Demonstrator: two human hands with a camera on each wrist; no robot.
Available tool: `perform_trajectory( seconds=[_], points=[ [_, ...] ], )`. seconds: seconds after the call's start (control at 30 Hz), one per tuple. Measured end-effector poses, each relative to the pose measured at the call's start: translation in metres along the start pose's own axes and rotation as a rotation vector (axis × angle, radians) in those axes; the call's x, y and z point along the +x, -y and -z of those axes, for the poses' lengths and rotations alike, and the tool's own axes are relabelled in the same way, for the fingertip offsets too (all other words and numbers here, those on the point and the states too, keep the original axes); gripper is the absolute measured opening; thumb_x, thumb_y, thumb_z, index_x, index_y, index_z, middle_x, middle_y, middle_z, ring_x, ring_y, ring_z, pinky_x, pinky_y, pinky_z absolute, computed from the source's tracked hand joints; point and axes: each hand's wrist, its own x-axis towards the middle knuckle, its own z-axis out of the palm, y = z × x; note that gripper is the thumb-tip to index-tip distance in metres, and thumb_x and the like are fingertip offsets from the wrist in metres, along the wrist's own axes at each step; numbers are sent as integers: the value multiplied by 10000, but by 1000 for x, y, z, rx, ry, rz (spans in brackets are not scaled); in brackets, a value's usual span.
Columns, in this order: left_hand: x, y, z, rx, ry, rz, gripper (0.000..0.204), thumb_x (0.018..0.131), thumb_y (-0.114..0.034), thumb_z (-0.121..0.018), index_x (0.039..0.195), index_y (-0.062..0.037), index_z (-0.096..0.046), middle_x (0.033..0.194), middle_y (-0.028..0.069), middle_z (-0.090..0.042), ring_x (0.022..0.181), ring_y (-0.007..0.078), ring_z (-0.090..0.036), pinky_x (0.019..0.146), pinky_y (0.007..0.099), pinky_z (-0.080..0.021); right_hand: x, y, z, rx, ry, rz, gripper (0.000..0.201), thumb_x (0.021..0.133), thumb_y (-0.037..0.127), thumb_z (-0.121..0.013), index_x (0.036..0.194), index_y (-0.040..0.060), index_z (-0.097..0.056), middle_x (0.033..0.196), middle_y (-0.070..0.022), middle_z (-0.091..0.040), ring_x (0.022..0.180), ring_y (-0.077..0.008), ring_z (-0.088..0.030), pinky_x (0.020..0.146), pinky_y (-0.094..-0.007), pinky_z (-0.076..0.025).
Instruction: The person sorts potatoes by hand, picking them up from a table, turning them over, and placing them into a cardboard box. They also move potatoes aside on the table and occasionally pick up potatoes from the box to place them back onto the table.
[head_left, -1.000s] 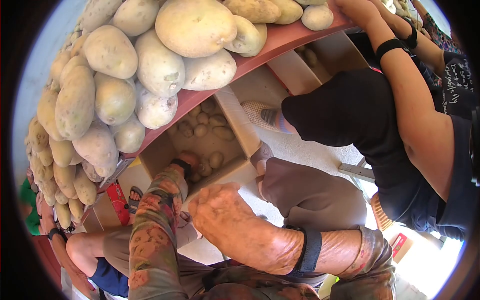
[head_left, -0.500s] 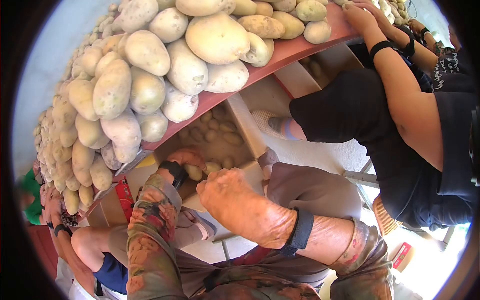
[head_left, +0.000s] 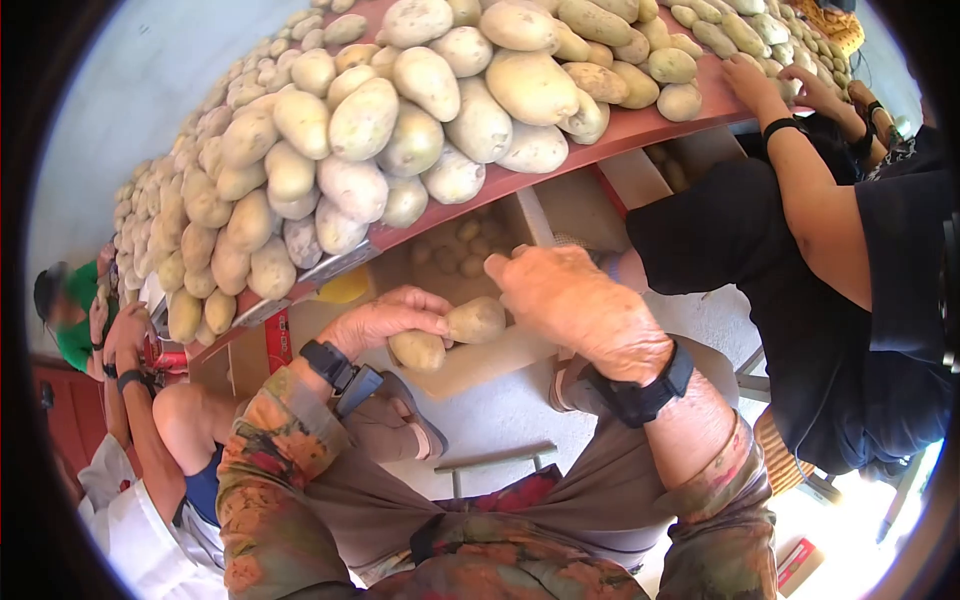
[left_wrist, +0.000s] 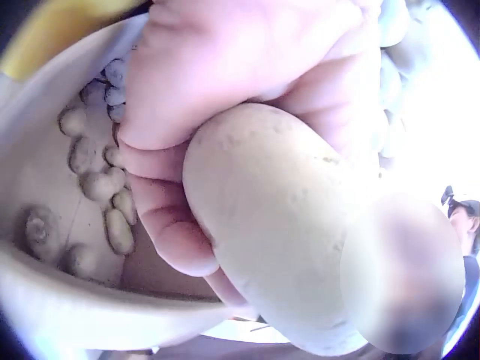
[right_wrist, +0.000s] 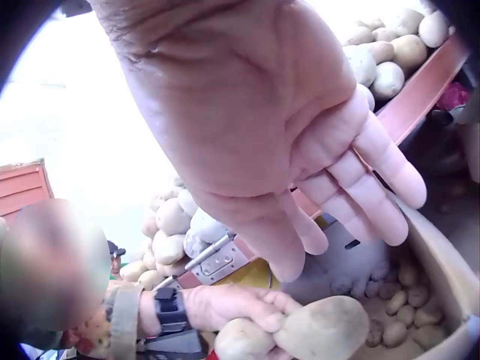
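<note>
My left hand (head_left: pixel 385 318) is held above the near side of a cardboard box (head_left: pixel 492 360), gripping two potatoes. One potato (head_left: pixel 417 350) sits lower and nearer me, and the other potato (head_left: pixel 476 321) points to the right. In the left wrist view, curled fingers (left_wrist: pixel 176 232) lie along one side of a large pale potato (left_wrist: pixel 262 225). My right hand (head_left: pixel 590 305) hovers just right of these potatoes and holds nothing. Its palm and loosely extended fingers show in the right wrist view. Small potatoes (head_left: pixel 470 262) lie at the bottom of the box.
A large heap of potatoes (head_left: pixel 360 120) covers the red table (head_left: pixel 600 150) ahead, up to its edge. At the right, another person's arm (head_left: pixel 815 210) reaches to the table. People also sit at the left. More boxes (head_left: pixel 640 175) stand under the table.
My left hand has come up out of the box with two potatoes. My right hand, loosely closed before, has moved right and forward, and its fingers have opened out.
</note>
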Motion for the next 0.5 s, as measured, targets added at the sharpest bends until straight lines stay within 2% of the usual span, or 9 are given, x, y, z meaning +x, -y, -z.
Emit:
perform_trajectory(
  seconds=[0.07, 0.1, 0.2, 0.3, 0.4, 0.5],
  points=[
    [-17, 3, -11, -31, -41, -70, 329, 849, -231, -647, 1067, 14, -632, 900, 49, -661, 820, 116, -624, 752, 250, -502, -1, 0, 4, 36, 2, -22, 169, 861, 142, -548, 993, 37, -552, 897, -167, -626, 891, -367, -614, 759, -465, -488],
    [-23, 6, -16, -73, -55, -112, 330, 852, -230, -643, 1072, 14, -629, 905, 51, -660, 820, 117, -623, 755, 250, -501, -4, 0, 4, 52, -54, 3, 175, 883, 159, -537, 1004, 32, -540, 926, -170, -625, 902, -383, -606, 759, -477, -477],
    [-35, 13, -33, -199, -95, -220, 339, 860, -216, -626, 1101, 22, -606, 930, 63, -655, 820, 122, -622, 760, 250, -500, -5, -2, 5, 127, -65, 83, 264, 889, 219, -554, 1066, 23, -542, 962, -186, -623, 901, -392, -598, 772, -467, -471],
    [-36, 11, -49, -263, -129, -308, 343, 863, -212, -622, 1106, 28, -596, 933, 73, -655, 825, 130, -625, 755, 253, -504, 0, 1, 1, 432, -13, 162, 408, 871, 337, -587, 1126, 21, -544, 997, -205, -623, 925, -386, -595, 803, -442, -465],
    [-32, 5, -61, -285, -127, -398, 345, 866, -213, -620, 1108, 30, -591, 943, 88, -658, 840, 141, -632, 754, 259, -513, 1, 7, 7, 500, 82, 223, 524, 832, 434, -613, 1146, 20, -548, 1012, -213, -625, 961, -366, -593, 840, -418, -455],
    [-35, 2, -54, -303, -139, -442, 336, 889, -212, -595, 1119, 33, -590, 958, 108, -665, 851, 156, -646, 761, 273, -528, 0, 15, 18, 506, 132, 174, 550, 801, 452, -630, 1125, 14, -554, 1029, -211, -630, 991, -345, -593, 854, -411, -451]
  ],
)
